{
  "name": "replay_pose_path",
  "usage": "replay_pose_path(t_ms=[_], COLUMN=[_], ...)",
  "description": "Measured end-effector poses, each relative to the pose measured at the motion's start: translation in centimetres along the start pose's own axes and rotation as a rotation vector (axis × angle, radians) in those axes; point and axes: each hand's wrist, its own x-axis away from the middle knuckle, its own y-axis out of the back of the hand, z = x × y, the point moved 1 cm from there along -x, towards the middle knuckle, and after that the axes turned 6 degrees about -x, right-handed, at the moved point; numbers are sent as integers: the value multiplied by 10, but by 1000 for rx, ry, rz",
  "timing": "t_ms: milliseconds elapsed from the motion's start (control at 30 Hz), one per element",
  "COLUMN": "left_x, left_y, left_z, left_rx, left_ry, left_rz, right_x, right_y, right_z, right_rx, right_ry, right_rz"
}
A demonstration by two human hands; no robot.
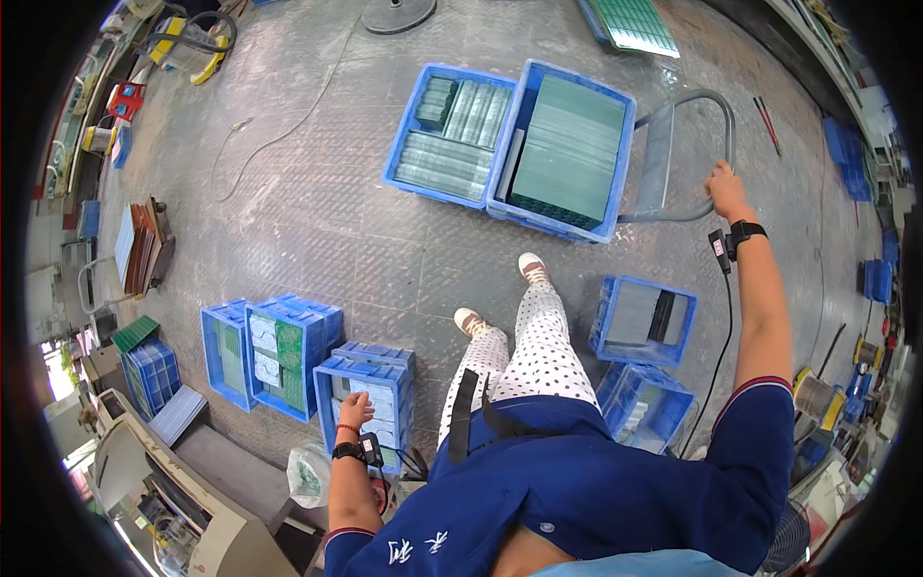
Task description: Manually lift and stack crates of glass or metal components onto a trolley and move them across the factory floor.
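Observation:
My right hand [727, 190] grips the grey tubular handle [713, 106] of a flat cart. On the cart stands a blue crate [623, 163] filled with stacked green circuit boards, and a second blue crate [409, 135] of boards sits against its left side. My left hand [355, 411] hangs low at my left, just above a stack of blue crates [370, 370] holding sheets; its fingers are loosely curled with nothing in them. Both wrists carry black bands with small devices.
More blue crates [279, 341] with boards stand at my left, and two [639, 317] near my right leg. A machine [163, 490] is at lower left. Cables and a round stand base [397, 13] lie on the checker-plate floor. Shelves line the right wall.

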Motion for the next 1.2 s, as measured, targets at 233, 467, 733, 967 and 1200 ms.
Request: replay_pose_path(t_ms=[233, 467, 733, 967, 1200], left_x=[2, -3, -15, -14, 7], left_y=[-14, -39, -56, -72, -96], left_z=[-2, -46, -119, -131, -110], left_rx=[11, -76, -97, -117, -1], left_ry=[35, 39, -31, -82, -67], left_rz=[38, 73, 62, 46, 55], right_x=[-23, -24, -31, -41, -51], right_y=[-9, -24, -31, -46, -37], right_z=[-42, -90, -110, -132, -157], right_rx=[52, 143, 191, 195, 314], right_ry=[-44, -91, -80, -174, -141], right_rz=[-23, -55, -88, 18, 37])
